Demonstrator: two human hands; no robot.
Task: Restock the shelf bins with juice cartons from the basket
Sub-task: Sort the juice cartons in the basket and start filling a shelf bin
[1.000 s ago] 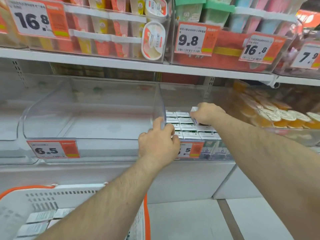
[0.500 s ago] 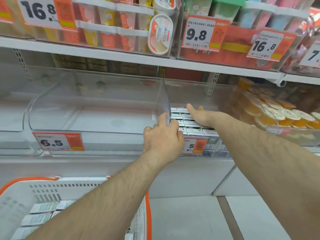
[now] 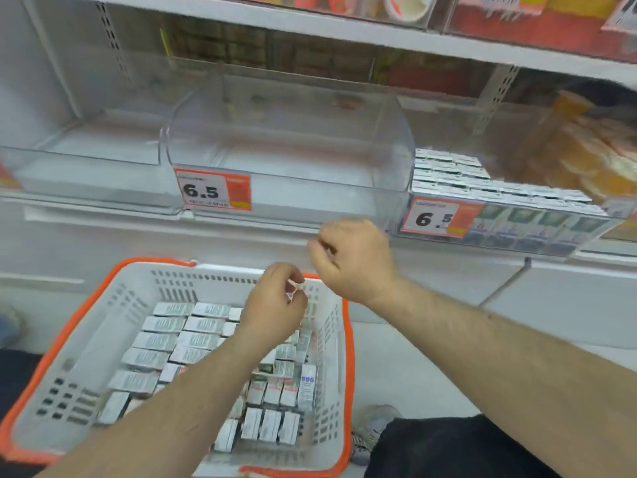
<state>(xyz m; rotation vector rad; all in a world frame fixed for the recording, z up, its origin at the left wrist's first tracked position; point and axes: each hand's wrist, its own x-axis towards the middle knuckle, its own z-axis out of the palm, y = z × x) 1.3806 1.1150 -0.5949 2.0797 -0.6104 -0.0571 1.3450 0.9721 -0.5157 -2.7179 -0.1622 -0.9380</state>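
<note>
A white basket (image 3: pixel 327 343) with an orange rim stands low at the left and holds several white juice cartons (image 3: pixel 165 339). My left hand (image 3: pixel 275 301) hovers over the basket's far right part with loosely curled fingers and no carton in it. My right hand (image 3: pixel 355 260) hangs a little higher, above the basket's far right corner and in front of the shelf edge, also loosely curled around nothing. On the shelf, the clear right bin (image 3: pixel 537 243) is packed with rows of cartons (image 3: pixel 455 174). The clear middle bin (image 3: pixel 289 150) holds nothing.
Orange price tags reading 6.5 sit on the middle bin (image 3: pixel 213 189) and the right bin (image 3: pixel 437 217). Another bare clear bin (image 3: pixel 86 150) is at the left. Orange-lidded cups (image 3: pixel 593 160) fill the far-right bin. My shoe (image 3: pixel 375 426) and dark trouser leg (image 3: pixel 465 450) are right of the basket.
Both hands have come away from the right bin and dropped down over the basket. The view has tilted down, so the whole basket shows.
</note>
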